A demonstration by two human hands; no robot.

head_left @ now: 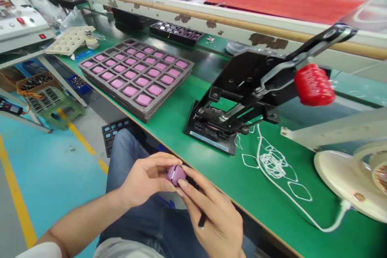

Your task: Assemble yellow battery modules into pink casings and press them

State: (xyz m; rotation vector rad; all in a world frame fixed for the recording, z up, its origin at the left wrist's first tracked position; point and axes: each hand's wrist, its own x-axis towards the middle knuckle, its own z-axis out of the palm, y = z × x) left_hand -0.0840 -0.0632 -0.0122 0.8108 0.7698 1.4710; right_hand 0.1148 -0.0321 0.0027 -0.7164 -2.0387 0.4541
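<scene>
A small purple piece (175,174) with a white strip on it sits between the fingertips of both my hands, held over my lap just off the green table's front edge. My left hand (148,181) pinches it from the left. My right hand (211,213) pinches it from the right and also carries a thin dark tool (202,220) under its fingers. A grey tray (90,73) filled with several like purple pieces (144,99) lies on the table further back to the left.
A black lever press (238,100) with a red knob (314,85) stands on the green table (229,169). White cord (276,165) lies tangled beside it, near a cream fan base (341,177). Black trays (177,32) and a beige grid tray (69,40) sit farther back.
</scene>
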